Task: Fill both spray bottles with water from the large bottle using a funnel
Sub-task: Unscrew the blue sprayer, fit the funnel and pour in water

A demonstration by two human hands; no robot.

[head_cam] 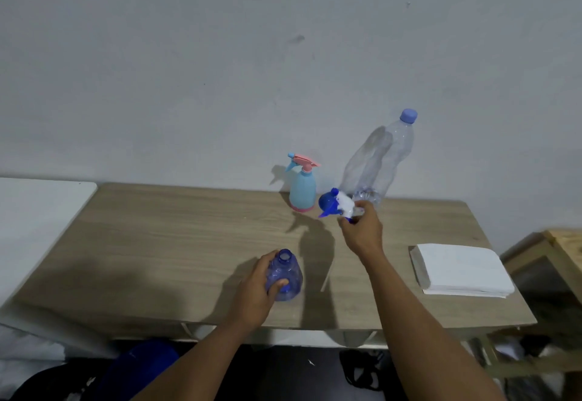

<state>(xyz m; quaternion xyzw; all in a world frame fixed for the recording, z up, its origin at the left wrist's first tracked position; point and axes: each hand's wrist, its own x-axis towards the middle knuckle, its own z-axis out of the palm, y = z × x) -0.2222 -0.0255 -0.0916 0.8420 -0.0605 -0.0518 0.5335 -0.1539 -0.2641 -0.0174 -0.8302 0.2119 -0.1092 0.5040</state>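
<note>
My left hand (258, 287) grips a clear blue spray bottle (288, 274) that stands on the wooden table (189, 243) with its neck uncapped. My right hand (362, 227) holds that bottle's blue and white spray head (341, 205) up over the back of the table. Right behind the spray head sits a blue funnel (327, 200). A light blue spray bottle (302, 189) with a pink trigger stands by the wall, its head still on. The large clear bottle (384, 161) with a blue cap stands at the wall behind my right hand.
A stack of white paper napkins (459, 270) lies on the table's right side. A white surface (41, 211) adjoins the table on the left and a wooden stool (557, 252) stands at the right. Dark bags lie on the floor below.
</note>
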